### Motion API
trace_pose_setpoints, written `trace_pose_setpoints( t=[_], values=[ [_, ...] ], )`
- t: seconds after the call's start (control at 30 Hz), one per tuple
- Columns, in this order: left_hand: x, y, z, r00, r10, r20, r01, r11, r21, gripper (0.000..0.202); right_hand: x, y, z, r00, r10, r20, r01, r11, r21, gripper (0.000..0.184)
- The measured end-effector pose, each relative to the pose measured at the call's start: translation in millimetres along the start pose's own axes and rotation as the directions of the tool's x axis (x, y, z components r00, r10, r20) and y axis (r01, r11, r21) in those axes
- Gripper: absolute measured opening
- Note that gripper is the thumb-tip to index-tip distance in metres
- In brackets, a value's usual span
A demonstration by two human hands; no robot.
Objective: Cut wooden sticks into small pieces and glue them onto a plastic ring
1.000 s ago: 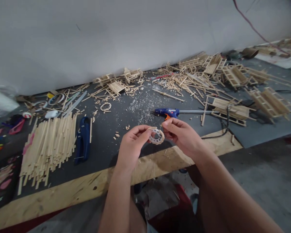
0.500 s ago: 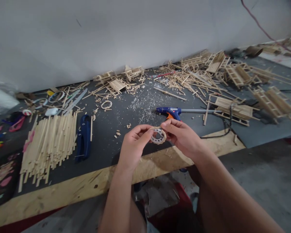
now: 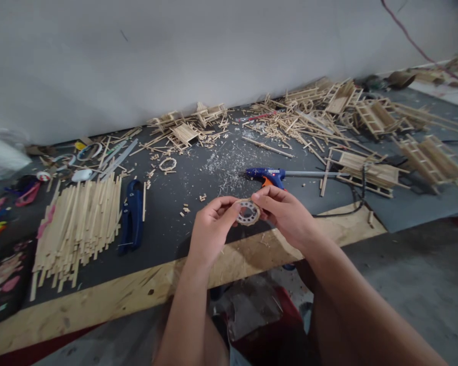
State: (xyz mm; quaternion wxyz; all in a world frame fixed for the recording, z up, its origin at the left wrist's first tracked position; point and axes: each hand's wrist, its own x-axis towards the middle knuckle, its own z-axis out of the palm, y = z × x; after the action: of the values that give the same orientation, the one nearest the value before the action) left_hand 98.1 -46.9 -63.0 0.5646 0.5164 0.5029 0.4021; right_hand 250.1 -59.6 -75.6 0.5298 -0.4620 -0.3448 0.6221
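Observation:
Between my two hands is a small ring [image 3: 248, 219] with a pale, hole-dotted inner face and short wooden pieces around its rim. My left hand [image 3: 212, 223] pinches its left side between thumb and fingers. On the upper right of the rim, my right hand [image 3: 284, 211] is closed with thumb and fingertips. Just beyond the hands lies a blue glue gun [image 3: 265, 174] with an orange trigger, a small red light showing on it. A similar wooden ring [image 3: 167, 164] rests farther back on the dark tabletop.
Left of my hands lie a blue cutter [image 3: 132, 216] and a bundle of wooden sticks [image 3: 78, 223]. Stick-built models [image 3: 370, 170] and scattered stick pieces [image 3: 282, 124] spread along the back and right. A black cable [image 3: 343, 213] curves across the right side near the wooden table edge [image 3: 137, 292].
The ring has shifted very slightly left and tilted a little in my fingers. Both hands keep their hold on it, and the things on the table have not moved.

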Motion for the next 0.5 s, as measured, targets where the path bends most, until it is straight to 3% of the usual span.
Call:
trace_pose_setpoints(
  t=[0.23, 0.5],
  values=[
    [-0.4, -1.2, 1.8, 1.0, 0.002, -0.019, -0.002, 1.0, 0.002, 0.015, 0.2, -0.6, -0.4, 1.0, -0.003, -0.03, 0.001, 0.997, -0.078, 0.024],
    [1.0, -4.0, 1.8, 0.999, 0.036, -0.035, -0.037, 0.999, -0.036, 0.018, -0.6, 0.9, 1.2, 0.998, -0.026, 0.049, 0.033, 0.989, -0.142, 0.026]
  ],
)
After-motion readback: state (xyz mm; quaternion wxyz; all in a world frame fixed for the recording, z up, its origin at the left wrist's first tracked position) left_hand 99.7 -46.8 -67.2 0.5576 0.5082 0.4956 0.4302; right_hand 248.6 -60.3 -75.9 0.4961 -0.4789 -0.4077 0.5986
